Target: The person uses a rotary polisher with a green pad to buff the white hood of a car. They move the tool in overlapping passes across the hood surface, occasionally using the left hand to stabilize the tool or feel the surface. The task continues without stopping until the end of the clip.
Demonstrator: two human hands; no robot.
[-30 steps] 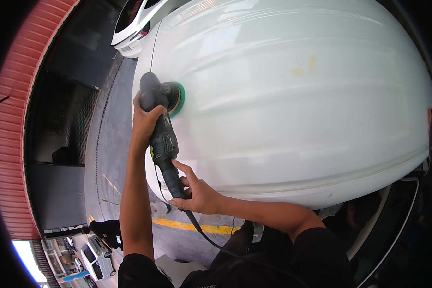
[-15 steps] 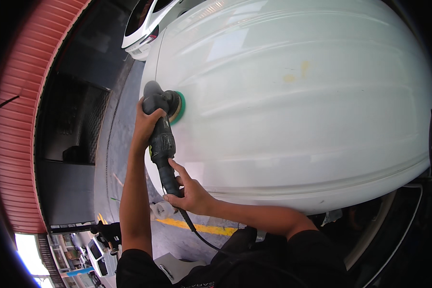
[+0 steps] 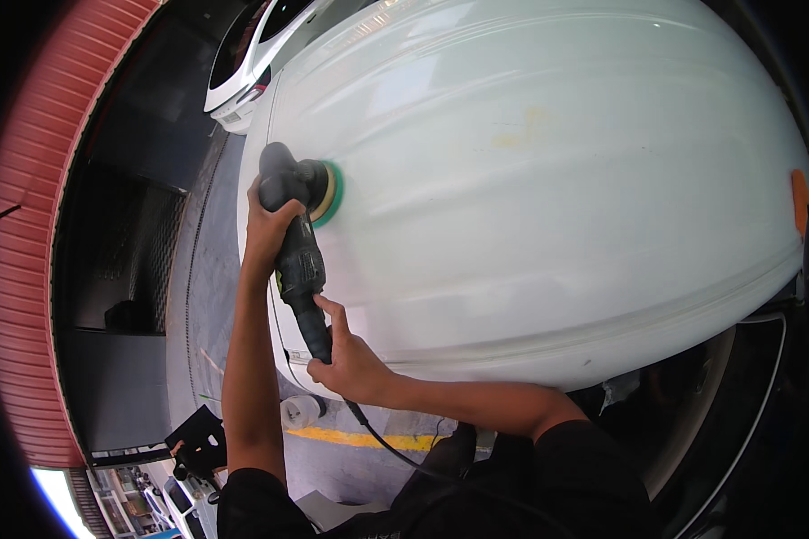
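Observation:
A black corded polisher (image 3: 302, 260) is held in both my hands over a white, ridged car panel (image 3: 548, 234). Its green-edged round pad (image 3: 333, 193) rests tilted against the panel near the left edge. My left hand (image 3: 271, 229) wraps around the polisher's head end, thumb across the top. Around the rear grip curls my right hand (image 3: 349, 359), its index finger stretched forward along the body. From the grip a black cord (image 3: 395, 446) runs down toward my body. Faint yellowish smears (image 3: 520, 128) mark the panel farther right.
Another white car (image 3: 239, 90) stands beyond the panel's far left corner. A white round container (image 3: 298, 411) sits on the grey floor below, near a yellow line (image 3: 368, 438). Something orange (image 3: 800, 202) shows at the panel's right edge. A person in dark clothes (image 3: 200, 445) is at lower left.
The polisher has moved slightly right across the panel, both hands still on it. My view has shifted, so the panel sits farther left; the orange thing has come into sight.

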